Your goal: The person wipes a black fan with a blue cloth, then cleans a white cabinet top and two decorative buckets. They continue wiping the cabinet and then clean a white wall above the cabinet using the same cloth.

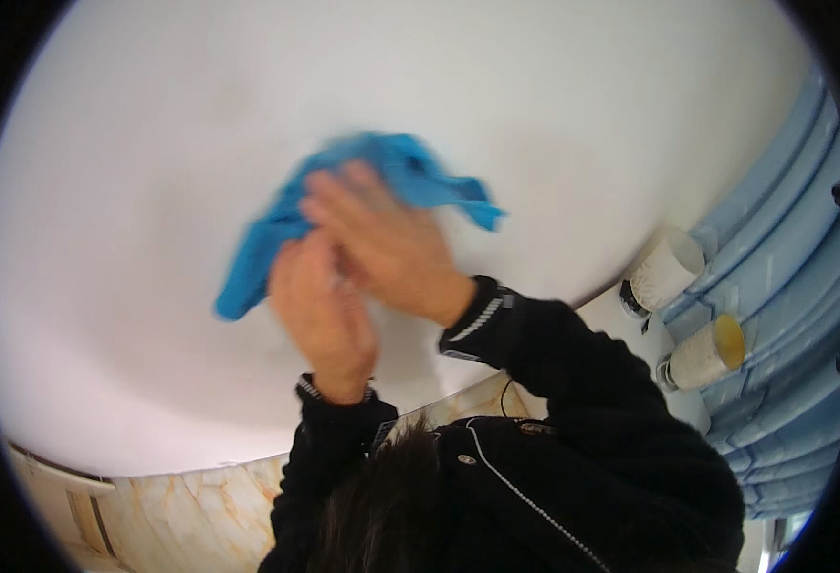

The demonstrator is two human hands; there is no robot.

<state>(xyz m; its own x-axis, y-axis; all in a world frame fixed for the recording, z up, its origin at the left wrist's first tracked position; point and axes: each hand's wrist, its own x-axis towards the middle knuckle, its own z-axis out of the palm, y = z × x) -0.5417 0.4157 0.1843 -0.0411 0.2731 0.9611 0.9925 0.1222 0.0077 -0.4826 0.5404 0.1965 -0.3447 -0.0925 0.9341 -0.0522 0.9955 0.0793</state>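
Note:
A crumpled blue cloth [370, 161] spans the middle of the view, in front of a broad white surface [141, 308]. My right hand [391, 247] lies across the cloth with its fingers close together, pointing up and left. Just below it, my left hand [316, 308] holds the cloth's lower left part, its fingers bent. The two hands touch or overlap near the fingers. One end of the cloth hangs down at the left and another sticks out at the right. Both hands are blurred, and the fingertips are partly hidden.
Two table lamps with pale patterned shades, one farther [667, 268] and one nearer [703, 351], stand on a white bedside stand [606, 308] at the right. Blue curtains [771, 286] hang beyond them. Marble-patterned flooring [198, 508] shows below the white surface's edge.

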